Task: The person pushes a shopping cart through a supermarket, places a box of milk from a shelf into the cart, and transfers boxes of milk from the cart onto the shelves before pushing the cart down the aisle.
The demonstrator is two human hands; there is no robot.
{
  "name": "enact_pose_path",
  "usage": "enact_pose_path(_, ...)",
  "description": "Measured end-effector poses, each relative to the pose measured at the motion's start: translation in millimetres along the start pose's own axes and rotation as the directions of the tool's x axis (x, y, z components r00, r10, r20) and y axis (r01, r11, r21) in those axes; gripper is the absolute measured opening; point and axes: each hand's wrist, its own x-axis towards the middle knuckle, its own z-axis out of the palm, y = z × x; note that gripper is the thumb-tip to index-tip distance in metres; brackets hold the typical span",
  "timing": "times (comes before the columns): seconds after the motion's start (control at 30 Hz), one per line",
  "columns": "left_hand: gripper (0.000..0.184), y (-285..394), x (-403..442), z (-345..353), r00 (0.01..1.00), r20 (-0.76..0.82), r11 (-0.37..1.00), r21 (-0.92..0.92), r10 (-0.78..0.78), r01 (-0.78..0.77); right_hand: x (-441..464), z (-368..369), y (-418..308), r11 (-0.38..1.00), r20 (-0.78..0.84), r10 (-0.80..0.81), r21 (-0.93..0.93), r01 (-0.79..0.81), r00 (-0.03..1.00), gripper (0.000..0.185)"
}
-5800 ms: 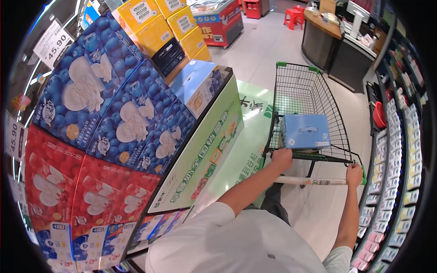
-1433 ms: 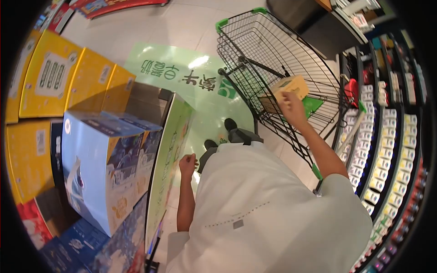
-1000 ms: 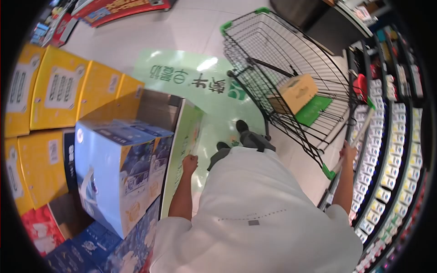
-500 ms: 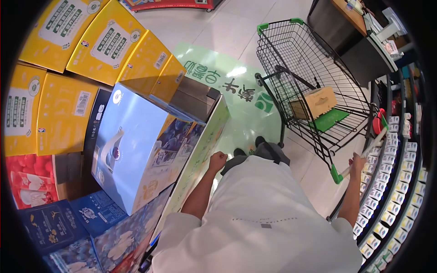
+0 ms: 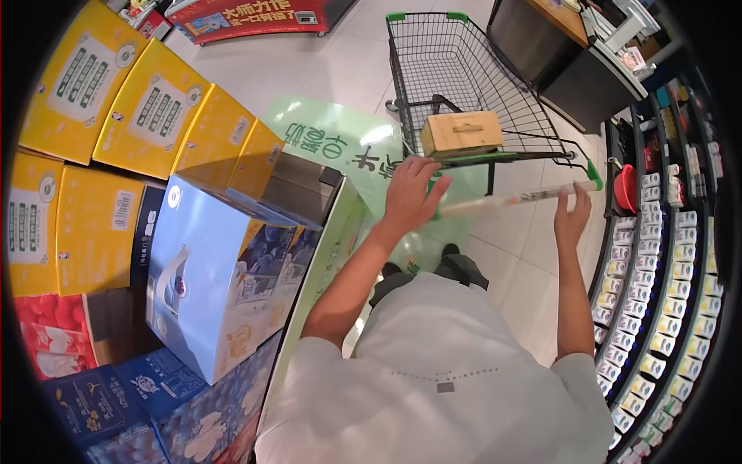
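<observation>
A black wire shopping cart (image 5: 533, 100) with green corners stands ahead of me, its pale handle (image 5: 502, 203) crossing in front of my body. My left hand (image 5: 413, 192) is raised at the handle's left end, fingers spread and holding nothing; whether it touches the cart I cannot tell. Near the right end, the fingers of my right hand (image 5: 572, 216) are curled on the handle. A tan cardboard box (image 5: 462, 134) with a carry slot rests in the cart's near end.
Stacked yellow cartons (image 5: 151, 116) and a light-blue carton (image 5: 205, 271) with a handle stand close on my left. Shelves of small white cups (image 5: 657, 309) curve along my right, near a red basket (image 5: 625, 189). A dark counter (image 5: 572, 77) stands beyond the cart.
The cart has swung round to the left, bringing its handle across in front of me. My left hand has risen and opened from a closed shape; my right hand stays at the handle.
</observation>
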Motion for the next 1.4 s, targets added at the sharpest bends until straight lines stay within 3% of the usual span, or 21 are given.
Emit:
enact_pose_path(0.03,0.047,-3.3,15.6,3.8,0.990,0.044,0.982,0.132,0.132,-0.136,22.4,11.9,-5.3,0.989,-0.030,-0.143,-0.053,0.142,0.989,0.034)
enact_pose_path(0.07,0.047,-0.3,29.5,-1.2,0.990,0.048,0.982,0.132,0.131,-0.137,35.6,37.0,0.1,0.977,0.012,-0.194,-0.087,0.194,0.981,0.035)
enact_pose_path(0.1,0.059,3.8,44.5,-14.2,0.870,0.442,0.931,0.362,-0.218,0.049,42.5,58.6,4.9,0.962,0.054,-0.245,-0.112,0.249,0.968,0.035)
enact_pose_path(0.13,0.073,2.8,56.4,-24.3,0.517,0.633,0.776,0.622,-0.575,0.102,46.7,66.2,-7.7,0.963,0.050,-0.245,-0.101,0.249,0.968,0.035)
enact_pose_path(0.17,0.073,-8.4,59.1,-28.7,0.516,0.621,0.765,0.635,-0.590,0.110,46.3,78.7,-25.1,0.974,0.137,-0.206,-0.064,0.217,0.969,0.034)
enact_pose_path(0.23,0.084,-28.8,59.0,-38.8,0.720,0.449,0.725,0.680,-0.530,0.110,54.0,95.6,-42.1,0.980,0.241,-0.192,0.006,0.197,0.951,0.033)
enact_pose_path(0.3,0.080,-26.3,64.5,-37.2,0.708,0.388,0.683,0.708,-0.590,0.181,67.1,109.0,-45.4,0.966,0.356,-0.128,-0.167,0.198,0.926,0.030)
enact_pose_path(0.33,0.080,-19.0,66.9,-30.8,0.696,0.379,0.683,0.696,-0.610,0.220,78.3,118.2,-36.4,0.964,0.292,-0.210,-0.099,0.248,0.933,0.031)
enact_pose_path(0.5,0.064,15.4,75.2,29.5,0.730,0.369,0.744,0.605,-0.576,0.282,169.9,154.4,17.9,0.960,0.456,-0.223,-0.049,0.275,0.861,0.034)
enact_pose_path(0.57,0.052,23.5,78.4,60.6,0.736,0.349,0.756,0.567,-0.581,0.328,210.9,169.3,29.4,0.931,0.601,-0.270,-0.038,0.364,0.753,0.031)
enact_pose_path(0.73,0.040,34.2,94.6,112.1,0.770,0.245,0.747,0.528,-0.590,0.404,285.6,225.4,19.8,0.948,0.726,-0.214,-0.005,0.317,0.654,0.027)
enact_pose_path(0.8,0.036,28.0,108.4,122.0,0.765,0.206,0.720,0.548,-0.610,0.426,309.2,252.3,9.6,0.891,0.789,-0.262,-0.023,0.453,0.555,0.028)
enact_pose_path(0.97,0.028,1.1,129.2,116.0,0.772,0.095,0.648,0.613,-0.629,0.453,340.9,311.7,-37.1,0.843,0.842,-0.318,0.040,0.537,0.436,0.029)
enact_pose_path(1.0,0.031,2.2,139.4,106.1,0.692,0.111,0.592,0.624,-0.713,0.510,343.4,320.9,-48.6,0.832,0.840,-0.336,0.052,0.553,0.426,0.030)
enact_pose_path(1.13,0.047,-21.5,143.9,73.8,0.713,-0.110,0.513,0.620,-0.692,0.593,344.0,340.3,-100.4,0.820,0.855,-0.361,0.100,0.564,0.372,0.032)
enact_pose_path(1.2,0.081,-44.9,146.2,53.0,0.802,-0.190,0.503,0.691,-0.567,0.519,344.6,344.9,-130.3,0.816,0.885,-0.337,0.104,0.569,0.322,0.037)
enact_pose_path(1.23,0.081,-56.6,147.0,44.5,0.798,-0.195,0.501,0.687,-0.571,0.526,347.3,346.8,-145.9,0.810,0.913,-0.309,0.106,0.577,0.266,0.042)
enact_pose_path(1.27,0.094,-68.8,147.8,37.0,0.759,-0.173,0.409,0.756,-0.628,0.511,346.1,353.5,-156.8,0.804,0.914,-0.311,0.107,0.585,0.261,0.042)
enact_pose_path(1.3,0.107,-79.1,149.2,29.2,0.712,-0.158,0.317,0.814,-0.685,0.486,343.3,362.2,-166.3,0.815,0.888,-0.343,0.118,0.568,0.307,0.051)
enact_pose_path(1.33,0.107,-87.7,151.9,17.4,0.703,-0.167,0.316,0.805,-0.691,0.502,341.5,368.4,-177.8,0.822,0.859,-0.374,0.133,0.553,0.349,0.063)
enact_pose_path(1.4,0.122,-106.0,156.8,-9.0,0.611,-0.035,0.442,0.657,-0.791,0.611,345.3,381.8,-206.0,0.825,0.889,-0.340,0.125,0.551,0.308,0.066)
